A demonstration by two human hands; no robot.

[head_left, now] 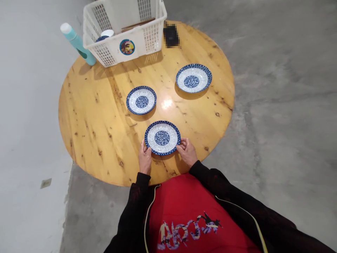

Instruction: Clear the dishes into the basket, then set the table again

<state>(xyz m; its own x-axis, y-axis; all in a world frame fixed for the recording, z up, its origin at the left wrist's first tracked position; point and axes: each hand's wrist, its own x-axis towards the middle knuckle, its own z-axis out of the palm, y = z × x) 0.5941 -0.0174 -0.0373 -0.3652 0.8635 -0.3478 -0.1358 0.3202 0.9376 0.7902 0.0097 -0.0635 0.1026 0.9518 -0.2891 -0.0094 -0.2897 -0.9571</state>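
Note:
Both my hands grip a blue-and-white patterned plate (162, 138) near the table's front edge. My left hand (145, 157) is closed on its left rim, thumb at the near side. On the opposite rim, my right hand (187, 152) pinches the edge with thumb and fingers; the fingertips under the rim are hidden. A smaller-looking plate (141, 101) of the same pattern lies just beyond, to the left. Farther right lies an oval-looking plate (194, 78) with a matching blue rim.
A white plastic basket (127, 47) stands at the table's back, holding a white bowl-like piece (107, 33) and brown sticks (138, 24). Left of it is a turquoise bottle (78, 44). A blurred black object (171, 36) lies right of the basket. The round wooden table (89, 140) nears a wall (28, 105).

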